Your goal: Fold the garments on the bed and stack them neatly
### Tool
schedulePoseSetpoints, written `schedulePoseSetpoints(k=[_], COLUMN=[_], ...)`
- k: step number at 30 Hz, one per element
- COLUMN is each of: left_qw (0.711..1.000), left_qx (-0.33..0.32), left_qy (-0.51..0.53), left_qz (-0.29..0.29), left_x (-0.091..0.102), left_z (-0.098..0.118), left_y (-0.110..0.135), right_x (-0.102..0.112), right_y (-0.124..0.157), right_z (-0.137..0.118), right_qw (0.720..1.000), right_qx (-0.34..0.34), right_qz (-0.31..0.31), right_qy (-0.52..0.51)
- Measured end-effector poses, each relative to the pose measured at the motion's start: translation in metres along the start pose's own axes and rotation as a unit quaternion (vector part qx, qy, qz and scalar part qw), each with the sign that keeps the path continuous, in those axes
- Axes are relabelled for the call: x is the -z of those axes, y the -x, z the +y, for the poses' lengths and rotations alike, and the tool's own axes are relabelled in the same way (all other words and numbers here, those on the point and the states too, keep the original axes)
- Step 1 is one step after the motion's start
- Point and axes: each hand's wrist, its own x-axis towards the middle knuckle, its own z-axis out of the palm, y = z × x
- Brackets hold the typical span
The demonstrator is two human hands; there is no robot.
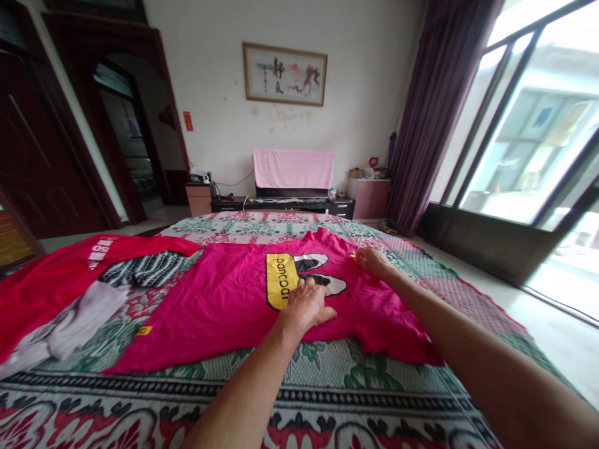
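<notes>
A bright pink T-shirt [224, 293] lies spread sideways on a patterned bed cover, its neck end toward the right. On its front is a yellow print with black letters and two white-and-black shapes. My left hand [309, 305] rests flat on the middle of the print, thumb held apart from the fingers. At the neckline, my right hand [372, 260] has its fingers closed on the collar, where a bit of yellow shows by the fingertips. A small yellow tag [144, 330] sits near the shirt's hem.
To the left lie a red garment [42, 280], a black-and-white patterned cloth [147, 269] and a pale greyish-pink garment [79, 318]. The bed cover [224, 411] extends beneath everything. Beyond stands a low cabinet [281, 204] with a pink cloth [294, 167] above it; a window is at right.
</notes>
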Motion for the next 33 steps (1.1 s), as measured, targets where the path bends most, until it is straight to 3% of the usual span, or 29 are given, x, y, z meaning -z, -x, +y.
schedulePoseSetpoints(k=[14, 21, 28, 33], left_qw=[1.0, 1.0, 1.0, 1.0], left_qx=[0.007, 0.009, 0.007, 0.005], left_qy=[0.011, 0.006, 0.011, 0.012], left_qz=[-0.011, -0.022, -0.011, -0.021], left_x=[0.002, 0.006, 0.005, 0.008], left_z=[0.001, 0.003, 0.003, 0.004], left_y=[0.002, 0.003, 0.004, 0.005], right_x=[0.001, -0.004, 0.002, 0.002], right_y=[-0.002, -0.002, 0.003, 0.004], right_z=[0.006, 0.013, -0.002, -0.013], right_qw=[0.987, 0.981, 0.988, 0.982], right_qx=[0.111, 0.189, 0.13, 0.138], right_qz=[-0.07, -0.002, -0.033, -0.045], right_qy=[0.09, 0.042, 0.077, 0.121])
